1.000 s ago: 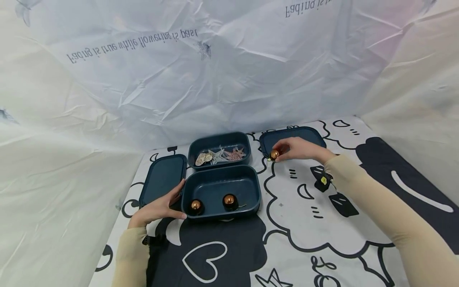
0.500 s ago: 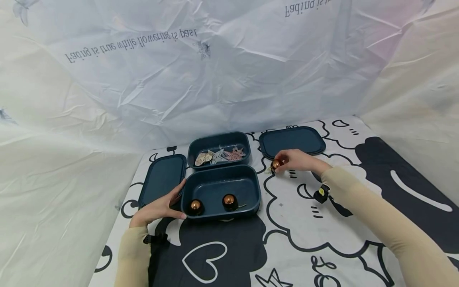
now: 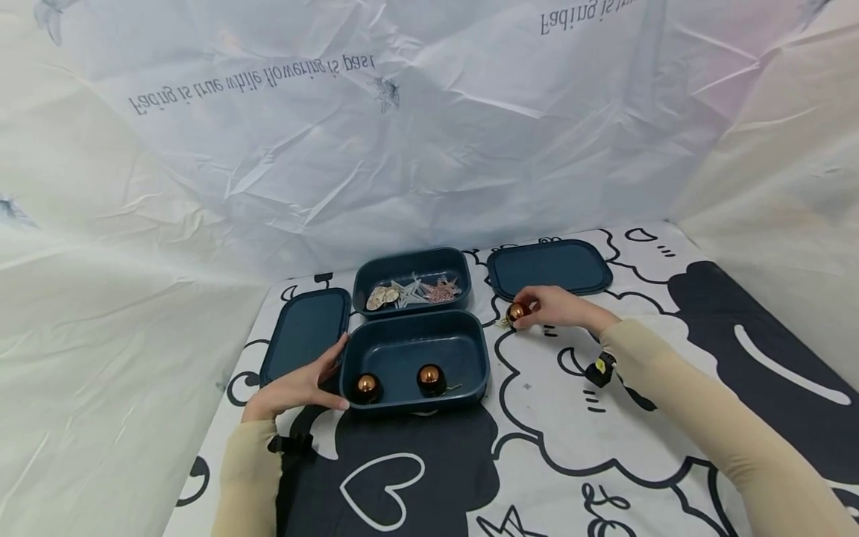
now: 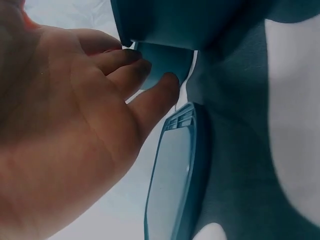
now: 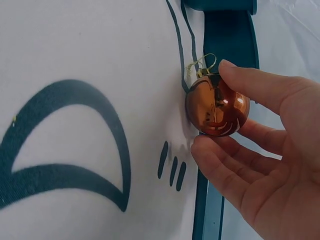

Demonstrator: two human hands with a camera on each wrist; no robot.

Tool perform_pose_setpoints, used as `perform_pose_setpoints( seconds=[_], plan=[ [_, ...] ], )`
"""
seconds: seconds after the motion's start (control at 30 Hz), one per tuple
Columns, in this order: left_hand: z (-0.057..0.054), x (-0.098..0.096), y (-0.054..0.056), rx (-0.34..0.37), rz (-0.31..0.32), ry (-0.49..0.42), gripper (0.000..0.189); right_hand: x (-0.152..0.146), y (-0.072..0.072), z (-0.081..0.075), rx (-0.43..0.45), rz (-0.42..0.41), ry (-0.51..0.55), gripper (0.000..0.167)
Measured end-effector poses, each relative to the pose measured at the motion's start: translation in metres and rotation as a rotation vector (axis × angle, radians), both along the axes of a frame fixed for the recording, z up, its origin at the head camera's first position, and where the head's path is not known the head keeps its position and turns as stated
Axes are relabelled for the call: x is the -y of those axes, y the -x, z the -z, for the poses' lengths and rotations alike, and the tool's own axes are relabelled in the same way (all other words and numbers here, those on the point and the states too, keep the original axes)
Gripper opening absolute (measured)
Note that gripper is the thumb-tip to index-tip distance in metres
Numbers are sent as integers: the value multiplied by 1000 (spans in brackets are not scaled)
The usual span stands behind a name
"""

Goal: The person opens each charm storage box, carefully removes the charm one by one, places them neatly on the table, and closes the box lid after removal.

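While the left hand [image 3: 300, 389] lies at the left end of the near container [image 3: 416, 352], its fingers extended and parted wide from the thumb, the right hand [image 3: 555, 307] pinches a copper ball [image 5: 215, 107] between fingertips and thumb, gap set by the ball's width. Position of ball: just in front of the right lid [image 3: 550, 267], to the right of both containers; contact with the counter [image 3: 564, 425] cannot be judged. Ball: smooth, mirror-glossy sphere, gold-coloured cap, thin thread loop. Near container: dark blue, rounded corners, holding two similar balls, one at the left corner [image 3: 367, 385], one near the middle [image 3: 430, 377]. Rear container [image 3: 385, 268]: same form, holding flat gold pieces [image 3: 381, 297], silver stars [image 3: 410, 292] and a grainy pink star [image 3: 441, 290]. Left lid [image 3: 306, 332]: flat, raised rim. Counter covering: white cloth, dark cartoon outlines.
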State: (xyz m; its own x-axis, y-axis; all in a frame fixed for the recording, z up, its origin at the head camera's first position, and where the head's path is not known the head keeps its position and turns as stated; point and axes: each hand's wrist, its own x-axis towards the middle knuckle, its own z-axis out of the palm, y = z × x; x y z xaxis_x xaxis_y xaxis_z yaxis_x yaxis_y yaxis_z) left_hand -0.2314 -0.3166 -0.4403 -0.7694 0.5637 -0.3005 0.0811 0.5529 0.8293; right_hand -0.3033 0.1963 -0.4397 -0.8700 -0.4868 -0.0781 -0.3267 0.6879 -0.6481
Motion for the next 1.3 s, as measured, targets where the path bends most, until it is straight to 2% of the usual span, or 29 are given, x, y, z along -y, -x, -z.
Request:
perform_pose_setpoints(
  seconds=[0.27, 0.63, 1.3],
  plan=[
    [-4, 0, 5, 46, 21, 8, 118, -1, 0, 4, 1, 8, 13, 57],
    [-4, 0, 4, 37, 8, 11, 119, -2, 1, 6, 23, 31, 14, 59],
    [-3, 0, 4, 24, 30, -9, 119, -2, -4, 1, 65, -4, 24, 64]
  ],
)
